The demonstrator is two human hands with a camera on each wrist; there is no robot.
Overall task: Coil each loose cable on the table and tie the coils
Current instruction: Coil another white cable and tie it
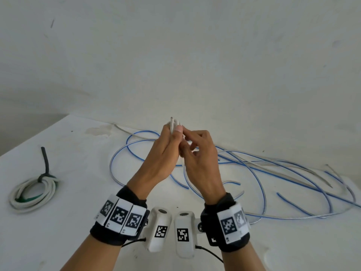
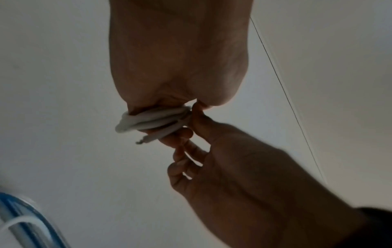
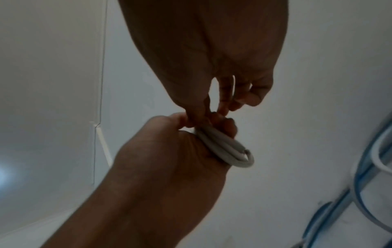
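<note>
Seen from the person's head, two bare hands meet in the air above a white table (image 1: 195, 257) that stands against a white wall (image 1: 175, 45). The left hand (image 1: 164, 153) grips a small white coil (image 1: 173, 125) of thin cable, its fingers and thumb curled tight round the bunched loops, which stick up above the fist. In the left wrist view the loops of this small white coil (image 2: 148, 120) bulge from the side of the fist, and a short bare cable end (image 2: 141, 141) pokes out. The right hand (image 1: 199, 155) meets the left, and its fingertips (image 3: 222, 107) pinch at the coil just where the left hand holds it; the other fingers curl loosely.

On the table beyond and to the right of the hands lies a loose tangle of blue cable (image 1: 263, 173), spread in wide overlapping loops, with grey strands mixed in. Well apart at the left lies a finished white coil (image 1: 31, 194), tied with a dark grey strap (image 1: 46, 169) and a green band (image 1: 27, 199).

Both wrists wear black bands (image 1: 115, 233) carrying white tiles printed with black square-pattern markers, and a white camera unit (image 1: 159, 229) sits at each wrist with its own marker. No readable words or brand names appear anywhere.
</note>
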